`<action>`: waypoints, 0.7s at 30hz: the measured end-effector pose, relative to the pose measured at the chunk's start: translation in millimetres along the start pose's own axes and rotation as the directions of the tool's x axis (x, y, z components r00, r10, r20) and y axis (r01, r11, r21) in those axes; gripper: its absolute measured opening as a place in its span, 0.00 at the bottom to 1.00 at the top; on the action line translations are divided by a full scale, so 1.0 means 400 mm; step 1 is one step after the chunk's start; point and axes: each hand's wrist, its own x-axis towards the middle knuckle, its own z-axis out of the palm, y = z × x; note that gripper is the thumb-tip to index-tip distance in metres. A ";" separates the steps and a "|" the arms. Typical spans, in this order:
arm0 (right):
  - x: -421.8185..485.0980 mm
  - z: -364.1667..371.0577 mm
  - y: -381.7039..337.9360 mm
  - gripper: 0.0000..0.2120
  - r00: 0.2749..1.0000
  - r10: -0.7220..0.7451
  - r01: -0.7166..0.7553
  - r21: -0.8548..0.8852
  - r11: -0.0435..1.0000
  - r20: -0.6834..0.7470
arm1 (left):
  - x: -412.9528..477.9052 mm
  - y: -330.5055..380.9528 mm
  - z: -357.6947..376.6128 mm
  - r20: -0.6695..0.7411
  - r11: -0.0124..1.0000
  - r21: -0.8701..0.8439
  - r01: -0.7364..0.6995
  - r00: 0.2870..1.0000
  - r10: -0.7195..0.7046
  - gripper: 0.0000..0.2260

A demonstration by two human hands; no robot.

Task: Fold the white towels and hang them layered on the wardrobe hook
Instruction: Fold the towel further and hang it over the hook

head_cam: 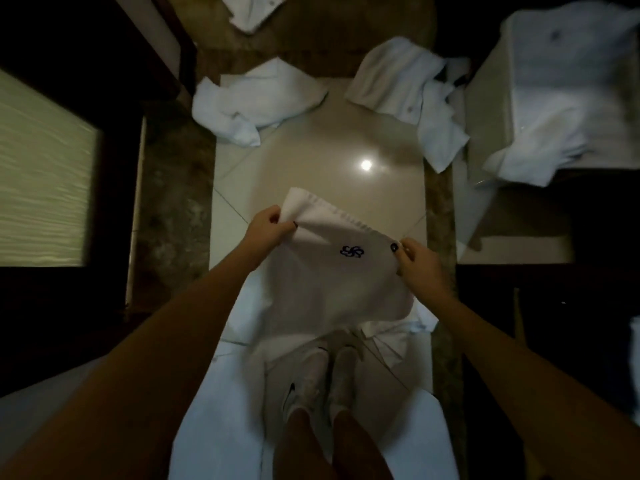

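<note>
White trainers (pixel 322 372) sit lowest in my feed, standing on pale cloth (pixel 214 410) spread over the floor. Just above them the held towel (pixel 329 289) hangs open in the air, dark embroidered logo (pixel 351 251) facing up, its lower edge draping down toward the trainers.

Left hand (pixel 268 226): fingers curled, pinching the towel's upper left corner, which folds over the knuckles. Right hand (pixel 420 268): thumb and fingers pinching the upper right edge.

Beyond: glossy beige floor tiles (pixel 311 150) with a lamp glare (pixel 366 164). Farther on, two more white towels lie crumpled on the tiles, the left heap (pixel 242 102) and the right heap (pixel 398 84), well apart. At far right another towel (pixel 526 157) drapes over a pale, blurred piece of furniture (pixel 554 64). Farthest, a folded towel (pixel 252 12) lies at the top edge.
</note>
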 end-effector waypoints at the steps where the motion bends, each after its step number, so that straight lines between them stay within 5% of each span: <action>1: -0.042 -0.045 -0.041 0.15 1.000 -0.002 0.002 -0.001 1.000 -0.010 | -0.051 0.047 -0.021 0.020 0.999 -0.038 0.009 1.000 -0.008 0.02; 6: -0.283 -0.261 -0.222 0.13 0.996 0.059 -0.055 0.070 0.996 -0.070 | -0.317 0.273 -0.097 0.126 0.932 -0.344 0.112 0.989 -0.072 0.12; 9: -0.424 -0.376 -0.302 0.09 0.992 0.115 -0.109 0.106 0.988 -0.050 | -0.465 0.395 -0.139 0.154 0.852 -0.520 0.067 0.988 0.017 0.10; 12: -0.559 -0.477 -0.334 0.12 0.984 0.180 -0.180 -0.021 0.983 -0.014 | -0.584 0.496 -0.164 0.141 0.853 -0.522 -0.007 0.986 0.094 0.08; 17: -0.830 -0.625 -0.369 0.04 0.913 0.108 -0.126 -0.020 0.992 -0.393 | -0.752 0.631 -0.184 0.203 0.856 -0.494 -0.155 0.936 0.287 0.08; 21: -1.022 -0.712 -0.339 0.11 0.874 0.035 -0.040 -0.001 0.999 -0.484 | -0.879 0.740 -0.171 0.290 0.827 -0.496 -0.266 0.846 0.446 0.12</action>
